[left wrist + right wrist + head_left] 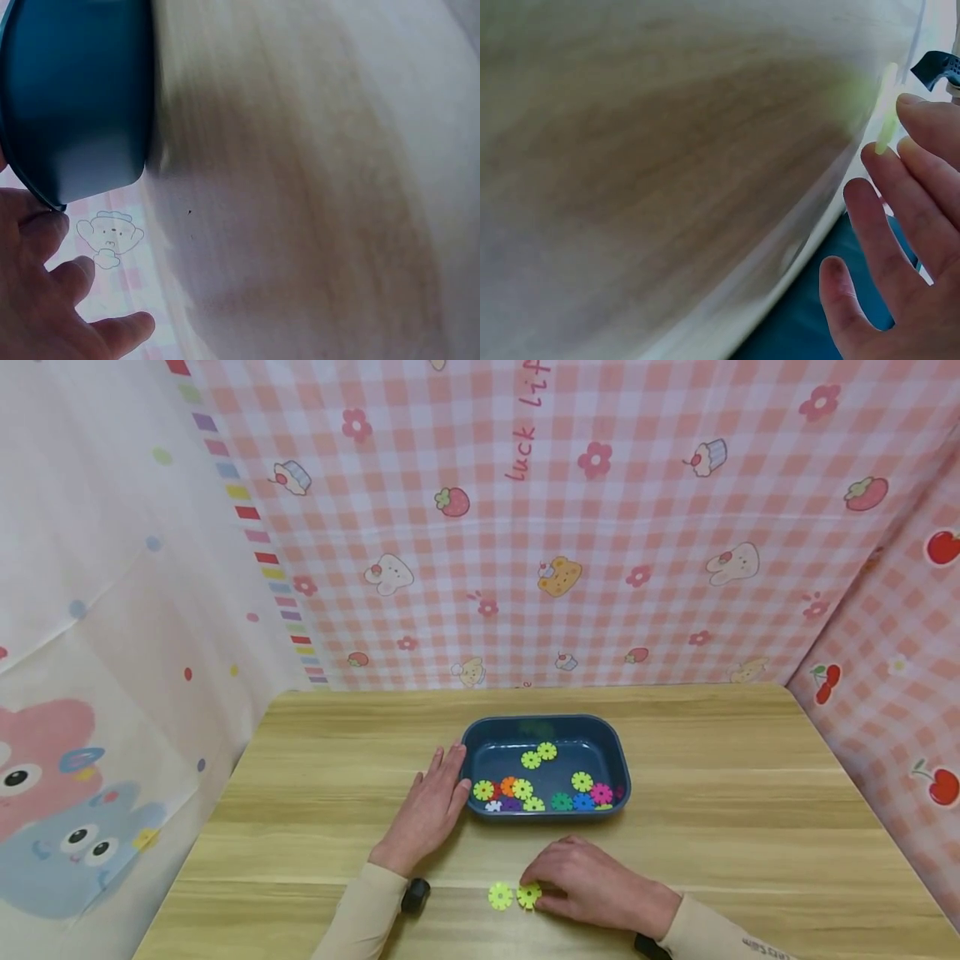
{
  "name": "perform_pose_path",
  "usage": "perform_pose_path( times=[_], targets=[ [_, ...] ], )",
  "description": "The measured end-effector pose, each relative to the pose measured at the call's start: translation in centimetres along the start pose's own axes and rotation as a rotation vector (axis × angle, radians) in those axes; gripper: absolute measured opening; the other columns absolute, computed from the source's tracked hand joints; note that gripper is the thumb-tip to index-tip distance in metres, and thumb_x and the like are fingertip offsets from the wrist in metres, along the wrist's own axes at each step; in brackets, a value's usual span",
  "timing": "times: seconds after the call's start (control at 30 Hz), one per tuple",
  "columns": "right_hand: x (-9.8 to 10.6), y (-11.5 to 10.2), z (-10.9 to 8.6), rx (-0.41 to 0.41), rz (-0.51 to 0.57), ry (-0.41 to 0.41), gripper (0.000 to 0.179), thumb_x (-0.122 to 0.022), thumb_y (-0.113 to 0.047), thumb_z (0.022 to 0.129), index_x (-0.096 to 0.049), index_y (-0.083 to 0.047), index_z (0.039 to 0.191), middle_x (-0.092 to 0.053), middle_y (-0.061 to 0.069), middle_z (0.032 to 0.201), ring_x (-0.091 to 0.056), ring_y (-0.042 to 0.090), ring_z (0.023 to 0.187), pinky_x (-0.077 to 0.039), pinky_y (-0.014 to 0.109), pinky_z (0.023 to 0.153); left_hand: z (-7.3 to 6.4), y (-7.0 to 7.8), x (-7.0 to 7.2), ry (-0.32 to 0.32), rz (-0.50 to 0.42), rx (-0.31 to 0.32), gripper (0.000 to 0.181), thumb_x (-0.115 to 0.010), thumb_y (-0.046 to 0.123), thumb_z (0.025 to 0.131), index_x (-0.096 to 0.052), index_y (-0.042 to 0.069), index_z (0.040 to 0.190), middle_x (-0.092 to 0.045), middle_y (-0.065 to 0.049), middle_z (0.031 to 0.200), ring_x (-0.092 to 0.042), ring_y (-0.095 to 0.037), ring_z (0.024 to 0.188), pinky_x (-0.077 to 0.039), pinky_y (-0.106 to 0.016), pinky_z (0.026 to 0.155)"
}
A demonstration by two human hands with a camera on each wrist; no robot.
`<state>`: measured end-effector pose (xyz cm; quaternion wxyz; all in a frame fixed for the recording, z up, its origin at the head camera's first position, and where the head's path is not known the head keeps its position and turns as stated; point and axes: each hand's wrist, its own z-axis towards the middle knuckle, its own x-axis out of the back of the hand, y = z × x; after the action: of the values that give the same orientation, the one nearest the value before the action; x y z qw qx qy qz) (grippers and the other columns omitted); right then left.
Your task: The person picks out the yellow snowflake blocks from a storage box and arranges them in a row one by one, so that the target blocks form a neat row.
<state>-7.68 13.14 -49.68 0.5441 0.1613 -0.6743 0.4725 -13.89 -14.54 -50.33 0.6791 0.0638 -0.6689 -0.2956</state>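
While your left hand [427,814] lies against the near-left side of the blue tray [546,817], its fingers extended and somewhat spread with the tips at the rim, your right hand [592,881] pinches a yellow-green disc [528,894] between thumb and fingertips. That disc has a notched edge, and you can't tell from these views whether it touches the desk [300,827] below it. Just left of your right fingertips, a second yellow-green disc [500,896] lies flat on the desk, right beside the pinched one.

The tray sits to the right of your left fingers and beyond your right hand. On the side of its floor closest to your left hand you have a loose cluster: yellow-green pieces [483,790], an orange piece [508,786], a red piece [496,791] partly covered, a white piece [492,806] and a purple piece [512,806]. Straight ahead of your right hand, near the tray's front wall, are a green piece [561,802], a blue piece [582,802] and a pink piece [601,792], with more yellow-green ones among them. Farther from both hands, around the middle of the tray, two yellow-green pieces [531,760] lie together.

You wear beige sleeves [367,910], with a dark device [416,896] at your left wrist. Past the desk's far edge, beyond both hands, hangs a pink checked cloth [510,635].
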Motion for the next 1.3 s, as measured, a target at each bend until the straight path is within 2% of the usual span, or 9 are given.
perform_pose_path(
  times=[0.57, 0.8, 1.03, 1.17, 1.3],
  targets=[
    [-0.4, 0.2, 0.1, 0.027, -0.061, 0.009, 0.021, -0.076, -0.028, 0.096, -0.076, -0.021, 0.116, -0.073, -0.016, 0.112, -0.065, 0.004, 0.108, -0.052, 0.037, 0.097, -0.1, 0.1, 0.0, 0.001, -0.010, 0.003, 0.059, -0.041, 0.035, 0.113, -0.027, 0.009, 0.165, -0.024, -0.006, 0.171, -0.018, -0.033, 0.157, -0.024, -0.067, 0.119],
    [-0.5, 0.2, -0.2, 0.080, -0.075, 0.042, 0.023, -0.078, -0.027, 0.095, -0.076, -0.019, 0.116, -0.074, -0.015, 0.112, -0.065, 0.004, 0.107, -0.053, 0.035, 0.095, -0.1, 0.2, -0.1, 0.006, -0.011, 0.005, 0.060, -0.042, 0.035, 0.113, -0.027, 0.008, 0.165, -0.024, -0.006, 0.171, -0.019, -0.033, 0.157, -0.024, -0.067, 0.119],
    [1.0, -0.3, -0.5, 0.061, 0.032, 0.046, 0.024, -0.072, -0.027, 0.100, -0.075, -0.018, 0.122, -0.073, -0.014, 0.118, -0.065, 0.005, 0.110, -0.055, 0.035, 0.097, -0.1, 0.0, 0.0, 0.003, -0.018, 0.006, 0.059, -0.042, 0.035, 0.113, -0.028, 0.009, 0.164, -0.024, -0.006, 0.171, -0.019, -0.034, 0.157, -0.024, -0.067, 0.119],
    [2.7, -0.4, -0.5, 0.071, 0.056, 0.106, 0.020, -0.070, -0.026, 0.101, -0.076, -0.020, 0.119, -0.073, -0.016, 0.116, -0.065, 0.004, 0.109, -0.055, 0.036, 0.096, -0.1, 0.0, 0.0, -0.003, -0.013, 0.016, 0.059, -0.042, 0.036, 0.113, -0.028, 0.011, 0.165, -0.024, -0.005, 0.171, -0.018, -0.033, 0.157, -0.024, -0.066, 0.120],
    [4.4, 0.0, -0.3, 0.149, 0.011, 0.253, 0.017, -0.075, -0.021, 0.097, -0.077, -0.020, 0.114, -0.074, -0.014, 0.111, -0.067, 0.005, 0.105, -0.057, 0.034, 0.093, -0.1, 0.0, 0.0, -0.006, -0.016, 0.028, 0.059, -0.042, 0.036, 0.113, -0.029, 0.012, 0.165, -0.024, -0.003, 0.171, -0.017, -0.031, 0.158, -0.024, -0.065, 0.120]
  ],
)
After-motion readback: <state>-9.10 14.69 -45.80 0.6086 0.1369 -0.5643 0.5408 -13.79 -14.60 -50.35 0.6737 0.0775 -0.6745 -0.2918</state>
